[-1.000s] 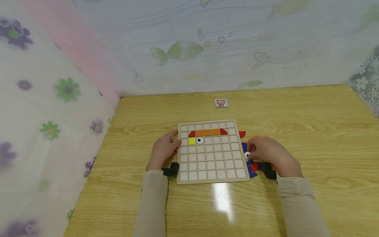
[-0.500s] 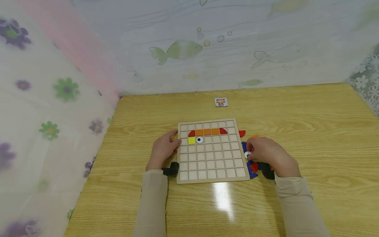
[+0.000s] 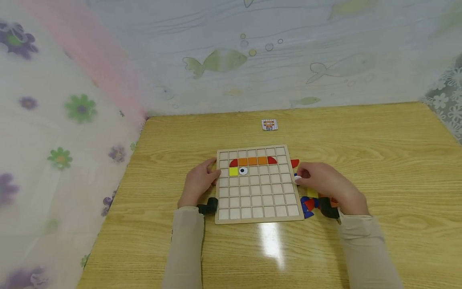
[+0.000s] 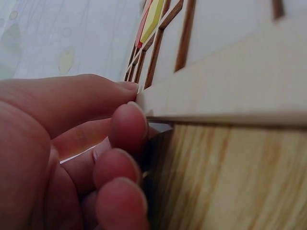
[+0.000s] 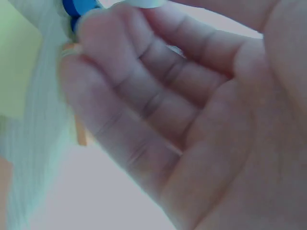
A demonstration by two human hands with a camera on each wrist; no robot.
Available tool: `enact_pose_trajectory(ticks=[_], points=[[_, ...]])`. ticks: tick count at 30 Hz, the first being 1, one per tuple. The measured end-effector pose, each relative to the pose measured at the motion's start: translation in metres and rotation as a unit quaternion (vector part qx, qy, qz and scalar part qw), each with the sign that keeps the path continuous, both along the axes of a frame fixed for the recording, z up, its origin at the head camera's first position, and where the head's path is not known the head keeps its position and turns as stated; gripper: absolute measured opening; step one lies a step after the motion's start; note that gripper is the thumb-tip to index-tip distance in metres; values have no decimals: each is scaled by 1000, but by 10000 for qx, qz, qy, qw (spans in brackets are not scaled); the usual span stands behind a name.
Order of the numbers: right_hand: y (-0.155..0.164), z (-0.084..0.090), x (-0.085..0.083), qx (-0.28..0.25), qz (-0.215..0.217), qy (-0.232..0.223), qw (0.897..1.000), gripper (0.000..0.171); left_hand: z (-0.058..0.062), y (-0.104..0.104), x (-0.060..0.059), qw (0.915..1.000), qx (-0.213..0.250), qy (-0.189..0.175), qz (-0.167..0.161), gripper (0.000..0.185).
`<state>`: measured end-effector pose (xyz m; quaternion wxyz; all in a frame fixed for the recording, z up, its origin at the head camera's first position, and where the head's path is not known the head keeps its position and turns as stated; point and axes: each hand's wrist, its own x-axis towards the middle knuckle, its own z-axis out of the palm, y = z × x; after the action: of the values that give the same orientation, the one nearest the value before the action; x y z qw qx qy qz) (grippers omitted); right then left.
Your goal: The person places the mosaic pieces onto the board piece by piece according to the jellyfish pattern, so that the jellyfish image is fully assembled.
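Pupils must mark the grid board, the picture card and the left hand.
Grid board [image 3: 256,189]: head view, a bare cell.
Picture card [image 3: 269,125]: head view, its middle.
Left hand [image 3: 199,180]: head view, its back.

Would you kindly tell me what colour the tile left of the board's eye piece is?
The tile is yellow, seen best in the head view.

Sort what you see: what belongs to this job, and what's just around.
In the job:
grid board, held at its edge by the left hand
white piece, pinched by the right hand
coloured pieces on and beside the board
picture card, probably

Just around:
table
fish-patterned backdrop
flowered sheet
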<state>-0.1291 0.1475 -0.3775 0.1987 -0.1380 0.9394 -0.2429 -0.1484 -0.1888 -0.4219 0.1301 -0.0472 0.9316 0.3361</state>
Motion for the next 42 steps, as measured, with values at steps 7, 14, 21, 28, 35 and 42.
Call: enact_pose_trajectory(ticks=[7,14,21,28,35,42], points=[[-14,-8,-7,-445,324,538,9970,14,0,1,0,10000,36,-27,-7,51],[-30,-9,-13,-567,284,614,9961,13,0,0,1,9999,13,-79,84,51],[-46,-9,-20,-757,190,528,9956,11,0,0,1,9999,-62,-70,90,51],[-58,-11,-28,-698,130,628,9955,12,1,0,0,9999,-111,-91,39,51],[-64,-18,-31,-885,-46,717,9935,15,1,1,0,9999,-117,-94,54,51],[-70,-27,-33,-1007,-350,802,9911,13,0,0,0,10000,-90,-20,31,51]])
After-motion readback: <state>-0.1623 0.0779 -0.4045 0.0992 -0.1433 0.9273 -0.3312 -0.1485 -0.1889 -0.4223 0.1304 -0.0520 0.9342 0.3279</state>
